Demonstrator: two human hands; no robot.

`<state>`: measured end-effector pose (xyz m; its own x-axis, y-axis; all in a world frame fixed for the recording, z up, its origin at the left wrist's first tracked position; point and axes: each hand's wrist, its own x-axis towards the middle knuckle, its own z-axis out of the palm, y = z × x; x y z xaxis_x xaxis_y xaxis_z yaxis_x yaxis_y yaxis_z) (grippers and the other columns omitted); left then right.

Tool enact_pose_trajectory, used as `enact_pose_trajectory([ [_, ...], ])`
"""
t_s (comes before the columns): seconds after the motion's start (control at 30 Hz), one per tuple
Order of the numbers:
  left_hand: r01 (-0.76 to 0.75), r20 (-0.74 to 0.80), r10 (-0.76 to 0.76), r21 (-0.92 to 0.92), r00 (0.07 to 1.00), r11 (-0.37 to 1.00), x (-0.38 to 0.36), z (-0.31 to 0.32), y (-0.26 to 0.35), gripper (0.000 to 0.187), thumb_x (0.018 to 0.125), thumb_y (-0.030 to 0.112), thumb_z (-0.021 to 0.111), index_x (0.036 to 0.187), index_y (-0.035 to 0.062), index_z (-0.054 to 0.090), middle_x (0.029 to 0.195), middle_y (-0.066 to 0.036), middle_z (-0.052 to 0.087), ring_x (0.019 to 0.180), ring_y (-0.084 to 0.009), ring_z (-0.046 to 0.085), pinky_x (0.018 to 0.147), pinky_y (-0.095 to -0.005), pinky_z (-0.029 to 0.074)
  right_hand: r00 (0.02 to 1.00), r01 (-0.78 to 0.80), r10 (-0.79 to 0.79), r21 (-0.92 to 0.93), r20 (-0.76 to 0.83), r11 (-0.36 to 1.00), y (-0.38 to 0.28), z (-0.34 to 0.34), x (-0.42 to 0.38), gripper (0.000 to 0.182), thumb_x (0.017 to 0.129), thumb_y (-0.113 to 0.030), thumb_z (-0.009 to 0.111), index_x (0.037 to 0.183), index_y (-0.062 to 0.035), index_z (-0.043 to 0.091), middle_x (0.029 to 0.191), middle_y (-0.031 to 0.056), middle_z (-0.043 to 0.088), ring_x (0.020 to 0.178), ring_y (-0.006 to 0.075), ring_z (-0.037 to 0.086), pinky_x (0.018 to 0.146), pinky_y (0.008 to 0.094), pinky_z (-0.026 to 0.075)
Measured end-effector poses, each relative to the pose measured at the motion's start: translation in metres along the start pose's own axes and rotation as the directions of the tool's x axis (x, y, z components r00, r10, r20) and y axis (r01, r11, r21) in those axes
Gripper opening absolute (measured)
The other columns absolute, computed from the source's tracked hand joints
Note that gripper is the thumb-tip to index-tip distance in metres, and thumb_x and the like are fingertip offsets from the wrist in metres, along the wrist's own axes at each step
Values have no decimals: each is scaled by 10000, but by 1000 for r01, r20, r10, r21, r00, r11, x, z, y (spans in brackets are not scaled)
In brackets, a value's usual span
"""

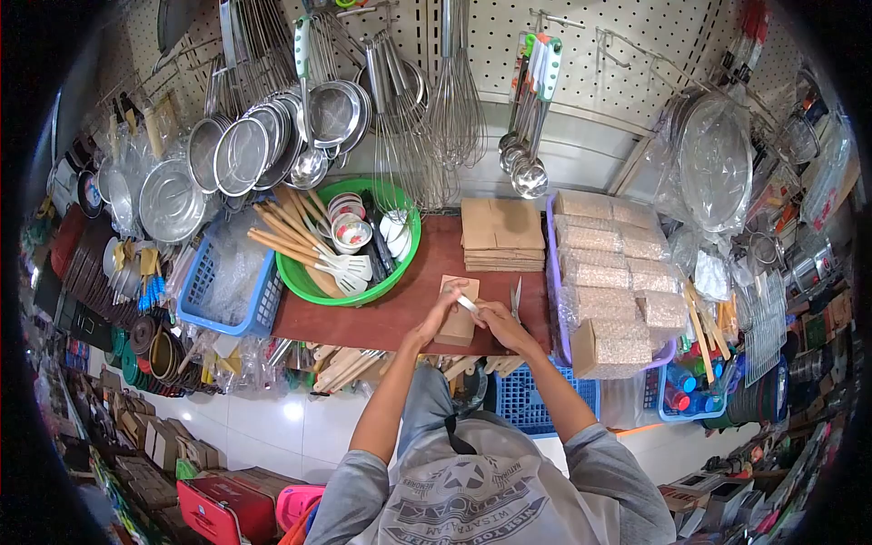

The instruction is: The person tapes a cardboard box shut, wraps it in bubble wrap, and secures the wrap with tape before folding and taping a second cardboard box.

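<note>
Both of my hands meet over a small brown cardboard box (457, 334) on the dark red table. Between them is a narrow whitish object that looks like a roll of tape (467, 302), seen edge-on. My left hand (440, 313) is closed on its left side. My right hand (500, 324) has its fingers bent in at the other end, also closed on it. Scissors (516, 300) lie just right of my right hand, blades pointing away from me. Behind the box is a stack of flat brown cardboard (502, 238).
At left, a green basin (289, 288) holds wooden-handled utensils and bowls, beside a blue basket (218, 320). On the right, a purple crate (551, 263) carries bubble-wrapped boxes (610, 272). Whisks (459, 109), strainers (243, 156) and ladles (528, 173) hang above the table.
</note>
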<state>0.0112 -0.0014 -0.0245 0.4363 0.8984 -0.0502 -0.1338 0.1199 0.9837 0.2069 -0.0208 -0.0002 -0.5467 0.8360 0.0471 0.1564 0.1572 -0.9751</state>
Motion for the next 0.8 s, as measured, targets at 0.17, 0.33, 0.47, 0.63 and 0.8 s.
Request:
enact_pose_trajectory([
  [0.17,-25,0,25,-140,1000,990,-3,5,8,584,993,512,369,1364,61,399,897,-67,559,864,-163,495,870,-301,352,1000,-6,3,115,26,993,-10,5,0,215,939,-161,401,830,-38,540,736,-21,418,711,98,389,662,250,331],
  [0.33,51,33,-43,-300,999,953,-5,5,16,609,985,551,337,1327,54,417,889,-81,565,825,-194,530,874,-331,361,998,-57,56,242,11,969,-10,8,0,238,942,-139,381,894,-33,589,758,-29,426,724,91,385,687,244,335],
  [0.47,10,5,-10,-188,1000,982,-1,1,4,648,972,577,341,1334,46,418,920,-60,563,897,-180,488,901,-315,349,1000,31,-31,116,3,993,-5,6,4,261,951,-146,368,911,-34,600,747,-32,429,718,89,379,680,240,332],
  [0.63,19,-75,-15,55,997,998,-3,7,7,672,963,592,351,1341,41,416,951,-45,563,933,-166,445,915,-294,340,1000,-22,21,46,17,999,-6,2,6,275,951,-161,357,902,-37,598,743,-31,440,714,88,378,668,239,329],
  [0.8,115,125,-81,-288,989,951,-4,-1,13,653,973,567,357,1349,36,414,968,-49,572,945,-165,464,898,-297,347,995,-95,92,230,26,969,-19,10,1,263,950,-173,361,834,-50,562,756,-30,452,700,91,379,675,245,333],
])
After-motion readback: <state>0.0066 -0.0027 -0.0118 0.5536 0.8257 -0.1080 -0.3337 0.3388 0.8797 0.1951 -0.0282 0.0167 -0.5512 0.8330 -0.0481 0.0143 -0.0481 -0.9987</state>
